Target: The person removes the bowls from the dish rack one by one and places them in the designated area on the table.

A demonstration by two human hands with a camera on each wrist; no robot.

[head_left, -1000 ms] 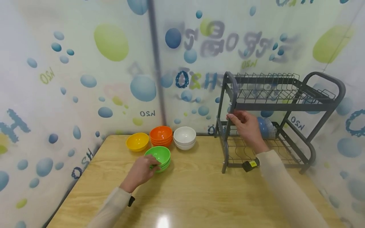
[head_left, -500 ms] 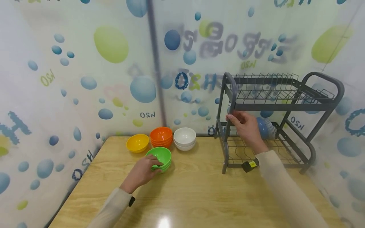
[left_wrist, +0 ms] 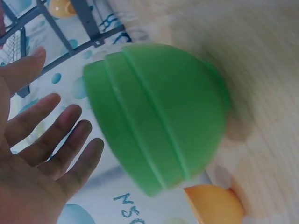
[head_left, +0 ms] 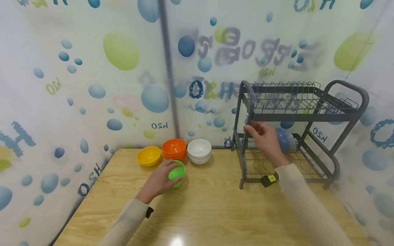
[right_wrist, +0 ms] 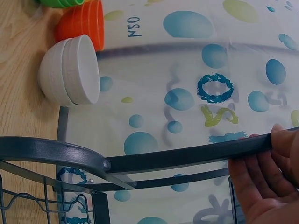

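Note:
A stack of green bowls (head_left: 176,173) stands on the table, upright. My left hand (head_left: 160,178) hovers over the stack's left side in the head view, thumb and fingers spread. In the left wrist view that hand (left_wrist: 39,156) is beside the rims of the green bowls (left_wrist: 159,116), with a gap between, holding nothing. On the right, my right hand (head_left: 266,139) grips the front left post of a dark grey two-tier dish rack (head_left: 303,117). The right wrist view shows thumb and fingers of this hand (right_wrist: 268,179) on either side of the rack's bar (right_wrist: 187,157).
Behind the green stack are a yellow bowl (head_left: 149,156), stacked orange bowls (head_left: 173,147) and two white bowls (head_left: 199,150). Blue bowls (head_left: 286,139) with pale lines sit on the rack's lower tier. A patterned curtain (head_left: 123,95) closes off the back of the wooden table (head_left: 212,205).
My left hand has lifted off the green bowls' near rim and spread its fingers over the stack. The right hand stays on the rack post. The head view has tilted up slightly.

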